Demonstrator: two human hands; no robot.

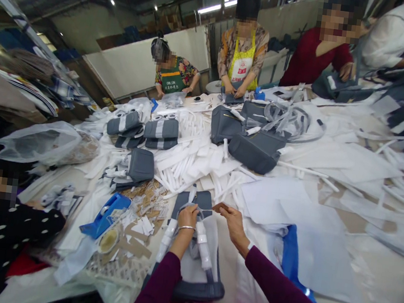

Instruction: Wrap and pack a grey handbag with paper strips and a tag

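A grey handbag lies flat on the table in front of me, its handles wrapped in white paper sleeves. My left hand is closed on the top of the bag's handles near the bag's upper edge. My right hand is just to the right, fingers pinched on a small brown card tag. Both arms wear dark purple sleeves, and a bracelet circles my left wrist.
A blue tape dispenser and scattered brown tags lie to the left. More grey bags and white paper strips cover the table. Several other people work at the far side; another person in a dotted top sits at left.
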